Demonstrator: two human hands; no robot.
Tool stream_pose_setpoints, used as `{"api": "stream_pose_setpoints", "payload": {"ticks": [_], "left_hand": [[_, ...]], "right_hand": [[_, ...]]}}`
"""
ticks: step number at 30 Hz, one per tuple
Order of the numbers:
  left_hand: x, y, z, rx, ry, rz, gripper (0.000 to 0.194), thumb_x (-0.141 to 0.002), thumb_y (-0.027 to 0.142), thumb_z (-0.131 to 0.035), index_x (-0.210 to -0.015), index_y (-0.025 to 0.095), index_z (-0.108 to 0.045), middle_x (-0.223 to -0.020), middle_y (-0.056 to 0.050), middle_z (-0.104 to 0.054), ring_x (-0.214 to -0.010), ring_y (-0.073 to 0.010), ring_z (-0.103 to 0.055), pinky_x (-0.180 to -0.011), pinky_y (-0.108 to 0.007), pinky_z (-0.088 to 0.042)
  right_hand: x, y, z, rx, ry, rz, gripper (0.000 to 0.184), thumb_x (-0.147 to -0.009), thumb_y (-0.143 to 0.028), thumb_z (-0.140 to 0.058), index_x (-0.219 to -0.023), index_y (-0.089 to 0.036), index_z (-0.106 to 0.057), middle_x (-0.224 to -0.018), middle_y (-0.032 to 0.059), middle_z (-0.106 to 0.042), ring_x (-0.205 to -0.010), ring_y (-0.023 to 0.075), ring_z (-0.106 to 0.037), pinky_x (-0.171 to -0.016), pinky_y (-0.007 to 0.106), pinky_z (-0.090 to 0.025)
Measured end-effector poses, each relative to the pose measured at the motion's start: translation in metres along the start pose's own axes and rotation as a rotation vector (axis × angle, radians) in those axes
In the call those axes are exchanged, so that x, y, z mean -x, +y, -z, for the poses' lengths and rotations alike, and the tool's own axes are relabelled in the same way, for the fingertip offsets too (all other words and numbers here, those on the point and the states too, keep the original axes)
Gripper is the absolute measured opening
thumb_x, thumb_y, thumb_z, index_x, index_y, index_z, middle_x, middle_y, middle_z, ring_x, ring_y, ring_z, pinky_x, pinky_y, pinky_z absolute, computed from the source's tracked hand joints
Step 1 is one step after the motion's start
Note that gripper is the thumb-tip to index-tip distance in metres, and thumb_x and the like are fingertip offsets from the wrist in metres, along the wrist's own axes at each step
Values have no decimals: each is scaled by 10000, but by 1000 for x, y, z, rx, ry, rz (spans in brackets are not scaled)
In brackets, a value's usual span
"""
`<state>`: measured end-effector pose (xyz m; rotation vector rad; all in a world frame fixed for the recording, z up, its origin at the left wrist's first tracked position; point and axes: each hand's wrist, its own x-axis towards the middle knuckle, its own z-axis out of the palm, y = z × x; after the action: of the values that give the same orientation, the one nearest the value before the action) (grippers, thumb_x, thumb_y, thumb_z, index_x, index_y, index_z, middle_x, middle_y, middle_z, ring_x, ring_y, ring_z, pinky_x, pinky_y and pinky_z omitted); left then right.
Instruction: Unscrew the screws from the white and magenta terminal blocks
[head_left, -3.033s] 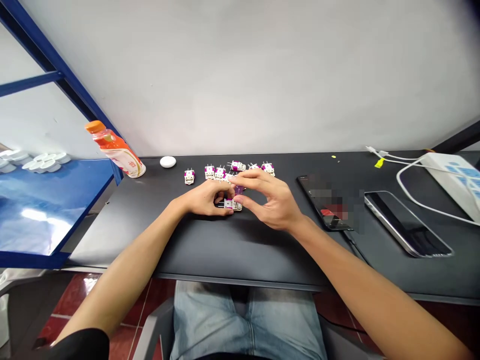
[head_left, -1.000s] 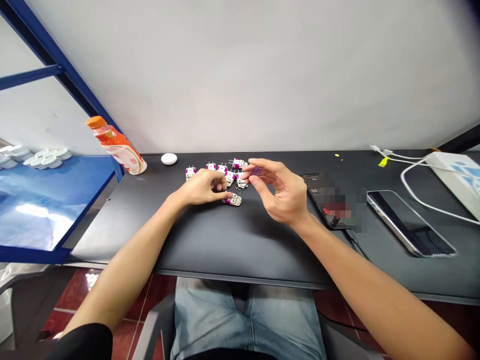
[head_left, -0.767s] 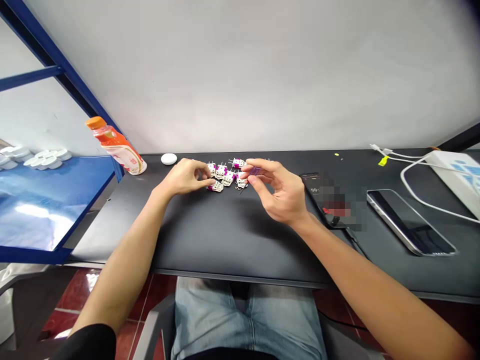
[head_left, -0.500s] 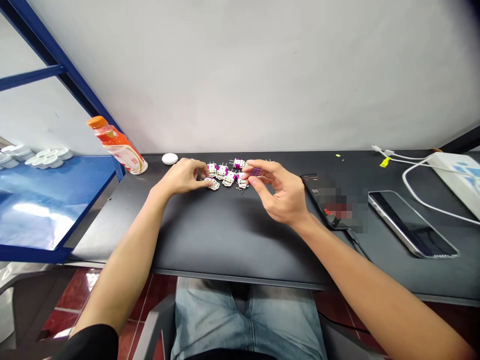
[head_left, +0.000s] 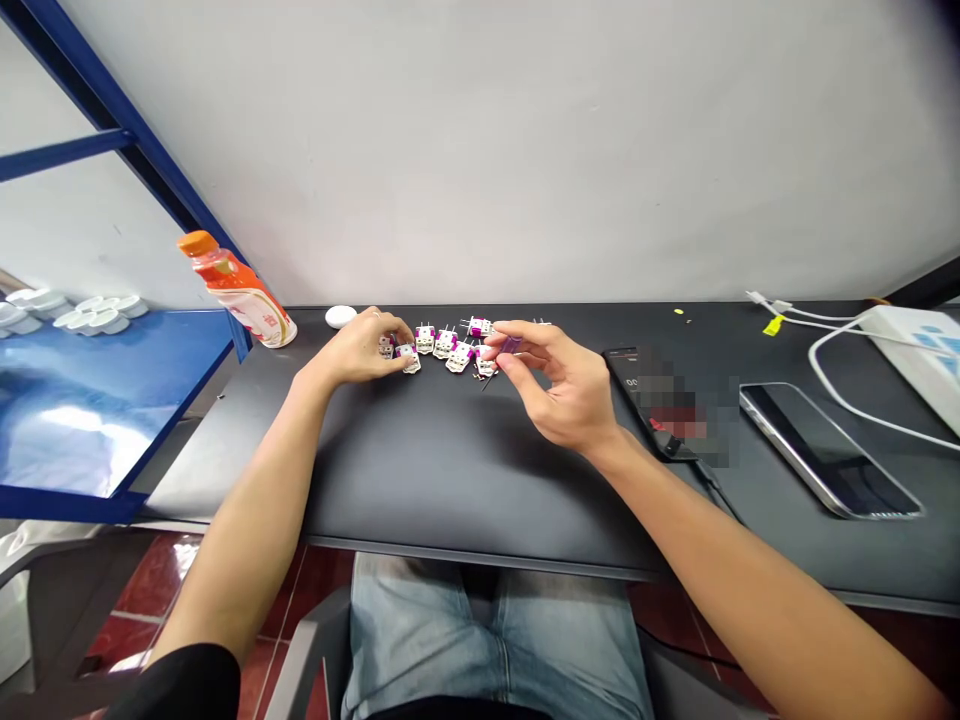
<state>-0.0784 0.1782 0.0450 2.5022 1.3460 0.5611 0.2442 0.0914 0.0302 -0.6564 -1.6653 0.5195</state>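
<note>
In the head view, my left hand (head_left: 367,347) is closed, its thumb and fingertips gripping a small white-and-purple part (head_left: 409,359) at the tabletop. Another such part (head_left: 386,346) shows partly behind those fingers. My right hand (head_left: 559,385) pinches what looks like a small screwdriver (head_left: 511,345) with a clear purple handle. Its thin dark shaft slants down to the left. Between the hands lie several more white-and-purple parts (head_left: 445,343) with thin metal pins. One of them (head_left: 485,360) is partly hidden by my right fingers.
On the black table (head_left: 465,470) lie two phones, a dark one (head_left: 626,375) with a cable and a silver-edged one (head_left: 832,450). A power strip (head_left: 919,350) and white cables are at right. An orange-capped bottle (head_left: 244,295) and a white round object (head_left: 340,316) stand left.
My left hand has moved a little to the left with the white-and-purple part, away from the others. My right hand stays almost where it was, with the screwdriver.
</note>
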Motion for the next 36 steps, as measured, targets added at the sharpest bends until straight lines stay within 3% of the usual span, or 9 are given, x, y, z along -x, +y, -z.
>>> {"api": "stream_pose_setpoints", "payload": {"ticks": [9, 19, 28, 36], "left_hand": [[-1, -13, -6, -19, 54, -16, 355, -913, 415, -749, -1209, 252, -855, -1231, -87, -885, -1225, -344, -739, -1123, -510, -554], [0, -14, -6, -57, 57, -25, 354, -960, 403, -712, -1247, 230, -827, -1253, -97, -873, -1203, -337, -753, -1082, -489, -561], [-4, 3, -19, -84, 51, -79, 563, -1023, 490, -762, -1526, 238, -761, -1595, -128, -779, -1495, -405, -627, -1281, -601, -497], [-5, 8, -18, -109, 27, -114, 390, -990, 413, -789, -1340, 250, -843, -1372, -125, -861, -1335, -395, -659, -1169, -588, -529]], "right_hand": [[0, 1, 0, -9, -5, 5, 303, -1142, -271, -750, -1429, -325, -831, -1283, 51, -901, -1111, 226, -906, -1011, 420, -811], [0, 0, -1, -28, -2, 3, 319, -1133, -259, -763, -1437, -330, -828, -1239, 42, -901, -1087, 221, -907, -999, 409, -811], [-1, -2, 0, -2, -14, -10, 277, -1140, -314, -757, -1407, -304, -832, -1258, 61, -902, -1072, 228, -912, -995, 416, -815], [-1, -2, -1, -6, -24, 9, 291, -1141, -274, -749, -1420, -311, -825, -1249, 55, -904, -1059, 216, -908, -956, 389, -810]]}}
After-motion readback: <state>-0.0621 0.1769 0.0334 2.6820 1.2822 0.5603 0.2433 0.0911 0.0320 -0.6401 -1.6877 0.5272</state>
